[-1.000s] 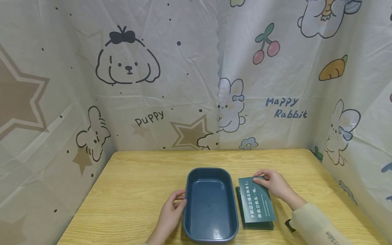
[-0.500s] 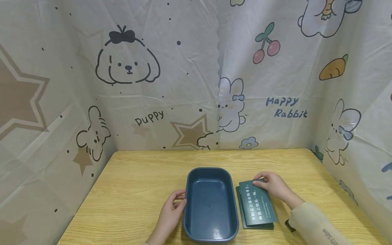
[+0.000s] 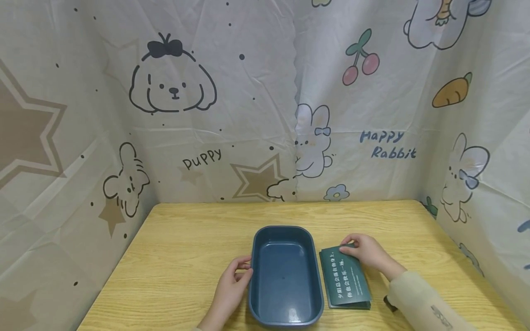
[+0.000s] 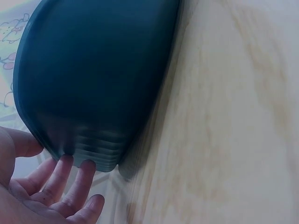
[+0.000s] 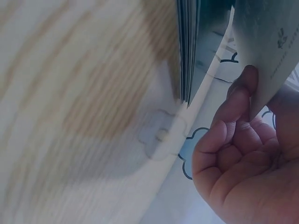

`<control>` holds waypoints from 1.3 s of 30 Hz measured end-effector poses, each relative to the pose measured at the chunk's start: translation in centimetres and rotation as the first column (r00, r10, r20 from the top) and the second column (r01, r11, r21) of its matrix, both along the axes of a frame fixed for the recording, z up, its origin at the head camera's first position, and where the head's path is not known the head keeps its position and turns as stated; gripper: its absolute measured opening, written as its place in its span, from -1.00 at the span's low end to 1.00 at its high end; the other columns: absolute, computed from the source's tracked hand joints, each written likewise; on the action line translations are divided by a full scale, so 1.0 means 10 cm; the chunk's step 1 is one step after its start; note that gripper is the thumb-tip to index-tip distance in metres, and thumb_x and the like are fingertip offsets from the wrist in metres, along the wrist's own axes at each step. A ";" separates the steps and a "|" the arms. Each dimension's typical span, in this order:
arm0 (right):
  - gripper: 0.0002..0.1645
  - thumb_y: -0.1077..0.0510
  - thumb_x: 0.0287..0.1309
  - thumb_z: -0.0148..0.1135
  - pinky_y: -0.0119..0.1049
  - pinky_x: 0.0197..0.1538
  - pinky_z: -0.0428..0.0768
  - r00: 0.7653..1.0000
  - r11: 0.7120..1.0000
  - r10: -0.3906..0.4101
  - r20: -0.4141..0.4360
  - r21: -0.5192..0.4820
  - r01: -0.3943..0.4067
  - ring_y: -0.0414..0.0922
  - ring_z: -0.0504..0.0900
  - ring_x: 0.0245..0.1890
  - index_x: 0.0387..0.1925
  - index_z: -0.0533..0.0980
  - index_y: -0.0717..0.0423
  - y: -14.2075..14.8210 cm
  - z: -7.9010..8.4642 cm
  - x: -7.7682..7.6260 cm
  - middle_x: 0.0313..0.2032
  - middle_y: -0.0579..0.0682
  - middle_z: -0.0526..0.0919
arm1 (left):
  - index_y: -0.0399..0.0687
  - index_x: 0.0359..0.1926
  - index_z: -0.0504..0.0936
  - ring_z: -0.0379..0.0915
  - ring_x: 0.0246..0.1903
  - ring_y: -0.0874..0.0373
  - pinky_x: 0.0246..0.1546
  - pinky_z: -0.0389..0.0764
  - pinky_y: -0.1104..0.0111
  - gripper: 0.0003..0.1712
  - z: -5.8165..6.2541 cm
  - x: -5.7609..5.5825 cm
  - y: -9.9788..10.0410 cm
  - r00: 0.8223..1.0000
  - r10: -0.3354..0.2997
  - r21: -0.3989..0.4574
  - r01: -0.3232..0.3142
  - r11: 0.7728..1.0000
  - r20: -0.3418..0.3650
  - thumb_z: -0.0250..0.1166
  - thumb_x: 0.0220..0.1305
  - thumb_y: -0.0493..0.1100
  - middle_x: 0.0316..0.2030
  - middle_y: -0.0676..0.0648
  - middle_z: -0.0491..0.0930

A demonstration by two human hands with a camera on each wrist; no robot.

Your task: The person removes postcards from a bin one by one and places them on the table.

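Note:
My right hand (image 3: 368, 250) pinches the far end of a green card (image 3: 348, 278) printed with white Chinese characters. The card overlaps a stack of matching green cards (image 3: 362, 305) in the head view, its near end slightly raised over them. Seen from the right wrist, the layered edges of the stack (image 5: 187, 56) stand apart from the card (image 5: 266, 51) between thumb and fingers. At the left long side of a dark blue rectangular tray (image 3: 283, 276), my left hand (image 3: 233, 280) rests with relaxed fingers. Its fingertips (image 4: 87, 164) touch the outer wall and the thumb lies at the rim.
Both things stand on a yellow wood-grain table (image 3: 186, 257), the stack just right of the tray. A pale curtain (image 3: 232, 119) with cartoon prints encloses the table at the back and sides. A dark strap (image 3: 390, 303) shows under the right sleeve.
The card in my right hand has come down closer to the stack and lines up with it more. My left hand and the tray hold their places.

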State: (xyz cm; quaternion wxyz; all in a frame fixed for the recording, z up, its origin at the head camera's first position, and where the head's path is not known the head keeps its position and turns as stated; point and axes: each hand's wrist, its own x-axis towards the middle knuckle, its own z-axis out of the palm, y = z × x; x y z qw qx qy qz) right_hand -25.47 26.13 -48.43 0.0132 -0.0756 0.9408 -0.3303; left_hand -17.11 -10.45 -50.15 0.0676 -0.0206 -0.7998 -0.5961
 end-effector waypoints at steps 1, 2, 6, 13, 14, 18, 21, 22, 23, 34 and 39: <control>-0.75 -0.03 0.08 0.32 -0.25 -0.42 0.37 1.000 1.000 0.002 0.001 0.002 -0.002 -0.14 0.35 -0.52 -0.30 0.61 0.04 0.00 0.00 -0.01 -0.52 -0.04 0.52 | -0.19 0.07 0.52 0.58 -0.30 0.03 -0.27 0.63 0.22 -0.65 0.00 0.00 0.00 1.000 0.000 -0.002 0.000 1.000 0.001 0.20 0.26 -0.27 -0.17 -0.25 0.58; -0.76 -0.02 0.07 0.33 -0.26 -0.45 0.36 1.000 1.000 0.004 0.001 0.001 -0.004 -0.14 0.34 -0.54 -0.30 0.61 0.05 -0.01 0.00 -0.01 -0.56 -0.05 0.49 | -0.18 0.07 0.53 0.58 -0.30 0.04 -0.27 0.63 0.23 -0.66 0.00 -0.01 0.00 1.000 0.003 -0.003 -0.003 1.000 0.009 0.20 0.26 -0.27 -0.17 -0.24 0.58; -0.77 0.00 0.04 0.36 -0.27 -0.50 0.35 1.000 1.000 0.008 -0.005 0.020 -0.008 -0.14 0.33 -0.59 -0.32 0.61 0.05 -0.02 -0.02 -0.02 -0.63 -0.06 0.41 | -0.17 0.06 0.53 0.57 -0.31 0.05 -0.28 0.63 0.23 -0.66 0.01 -0.02 0.01 1.000 0.010 -0.013 -0.009 1.000 0.017 0.20 0.26 -0.27 -0.18 -0.23 0.58; -0.79 0.01 0.04 0.36 -0.27 -0.50 0.35 1.000 0.998 0.000 -0.002 0.067 0.000 -0.14 0.34 -0.59 -0.34 0.59 0.03 -0.04 -0.04 -0.03 -0.62 -0.06 0.42 | -0.17 0.07 0.53 0.57 -0.30 0.04 -0.28 0.62 0.22 -0.66 0.02 -0.01 0.01 1.000 0.010 -0.014 -0.010 1.000 0.023 0.20 0.26 -0.28 -0.18 -0.23 0.58; -0.80 0.02 0.03 0.37 -0.27 -0.50 0.35 1.000 0.997 -0.005 -0.003 0.072 0.005 -0.14 0.34 -0.60 -0.35 0.59 0.02 -0.04 -0.04 -0.02 -0.63 -0.06 0.42 | -0.17 0.06 0.53 0.57 -0.30 0.04 -0.28 0.62 0.22 -0.66 0.02 -0.01 0.01 1.000 0.011 -0.014 -0.010 1.000 0.023 0.20 0.26 -0.28 -0.18 -0.23 0.58; -0.80 0.02 0.00 0.38 -0.26 -0.51 0.36 1.000 0.996 -0.017 -0.019 0.090 0.018 -0.14 0.35 -0.61 -0.38 0.59 0.03 -0.05 -0.04 -0.02 -0.64 -0.06 0.42 | -0.18 0.07 0.53 0.57 -0.30 0.04 -0.28 0.62 0.21 -0.66 0.03 -0.01 0.01 1.000 0.010 -0.021 -0.009 1.000 0.021 0.19 0.26 -0.28 -0.17 -0.24 0.58; -0.79 0.01 -0.02 0.39 -0.25 -0.49 0.38 0.999 0.994 -0.026 -0.030 0.103 0.029 -0.14 0.36 -0.59 -0.40 0.58 0.03 -0.05 -0.05 -0.01 -0.63 -0.06 0.44 | -0.18 0.07 0.53 0.57 -0.30 0.03 -0.28 0.62 0.21 -0.66 0.03 -0.01 0.01 1.000 0.010 -0.019 -0.010 1.000 0.023 0.19 0.26 -0.28 -0.17 -0.24 0.58; -0.79 0.01 -0.02 0.40 -0.25 -0.48 0.38 0.999 0.994 -0.028 -0.032 0.108 0.031 -0.14 0.36 -0.58 -0.40 0.58 0.02 -0.05 -0.06 -0.01 -0.62 -0.06 0.45 | -0.17 0.07 0.53 0.57 -0.31 0.03 -0.28 0.62 0.21 -0.66 0.03 0.00 0.01 1.000 0.010 -0.018 -0.010 1.000 0.024 0.20 0.26 -0.28 -0.17 -0.24 0.58; -0.79 0.01 -0.03 0.40 -0.25 -0.47 0.39 0.999 0.993 -0.030 -0.034 0.112 0.033 -0.14 0.37 -0.58 -0.41 0.58 0.02 -0.05 -0.06 -0.01 -0.61 -0.06 0.46 | -0.17 0.06 0.53 0.57 -0.31 0.03 -0.27 0.62 0.21 -0.66 0.03 0.00 0.01 1.000 0.011 -0.016 -0.011 1.000 0.026 0.20 0.26 -0.28 -0.17 -0.24 0.58; -0.80 0.01 -0.04 0.41 -0.22 -0.41 0.43 0.999 0.986 -0.031 -0.042 0.164 0.037 -0.14 0.40 -0.53 -0.46 0.56 -0.01 -0.07 -0.07 0.01 -0.55 -0.08 0.54 | -0.20 0.06 0.53 0.58 -0.30 0.00 -0.28 0.63 0.25 -0.66 0.03 0.01 0.00 1.000 0.003 -0.009 -0.003 1.000 -0.002 0.21 0.25 -0.29 -0.18 -0.25 0.58; -0.78 0.00 -0.04 0.41 -0.21 -0.42 0.43 0.999 0.979 -0.041 -0.031 0.197 0.046 -0.14 0.40 -0.52 -0.45 0.55 0.00 -0.08 -0.07 0.01 -0.54 -0.08 0.53 | -0.18 0.07 0.52 0.57 -0.29 -0.01 -0.27 0.63 0.22 -0.66 0.03 0.01 0.00 1.000 0.004 -0.016 -0.004 1.000 0.015 0.20 0.26 -0.28 -0.17 -0.24 0.58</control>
